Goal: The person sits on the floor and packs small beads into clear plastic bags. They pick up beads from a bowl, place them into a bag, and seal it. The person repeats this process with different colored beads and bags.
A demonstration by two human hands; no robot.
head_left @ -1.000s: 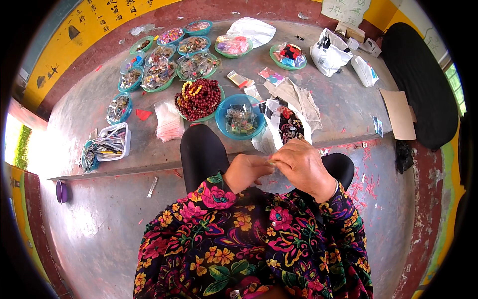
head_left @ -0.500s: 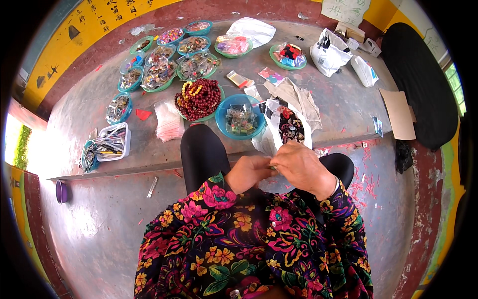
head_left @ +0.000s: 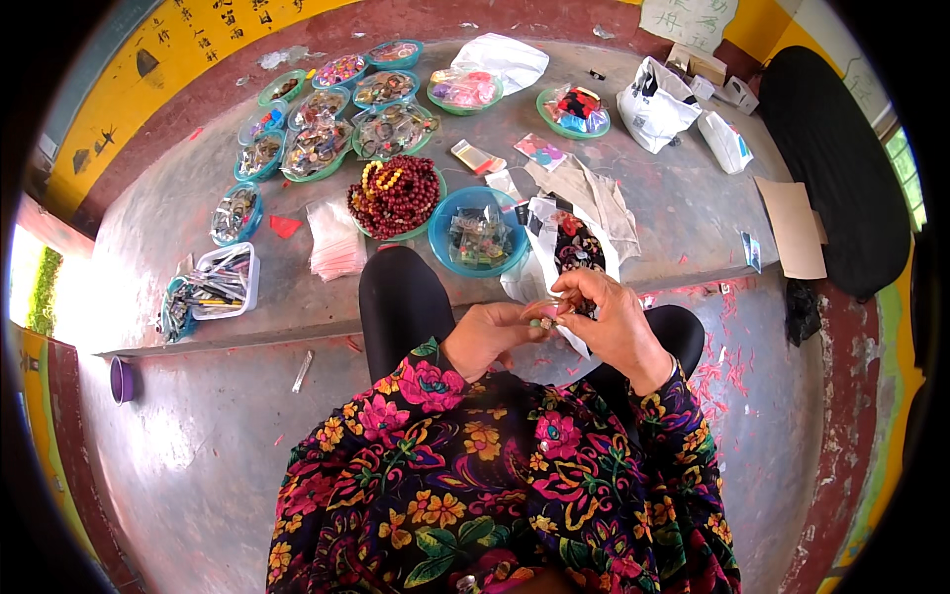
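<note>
Small green and pale pink beads (head_left: 542, 323) show between my two hands, in front of my lap. My left hand (head_left: 485, 339) has them pinched at its fingertips. My right hand (head_left: 618, 325) meets them from the other side, its thumb at the beads and its forefinger arched above. Something thin and pinkish sits between the fingers there, too small to make out. Just beyond my right hand, a white bag (head_left: 534, 259) stands open with dark, flower-patterned contents (head_left: 579, 247). A blue bowl (head_left: 438, 238) of small clear packets (head_left: 480, 238) stands beside the bag.
On the raised concrete ledge stand a pile of dark red bead strings (head_left: 396, 203), clear plastic bags (head_left: 334, 243), a white tray of pens and tools (head_left: 226, 282) and several bowls of small goods (head_left: 317, 134). Cardboard (head_left: 792, 228) leans at the right. A purple container (head_left: 122, 380) is on the floor.
My right hand's fingers have lifted and spread apart somewhat, so the small beads now show between the hands. My left hand has barely moved.
</note>
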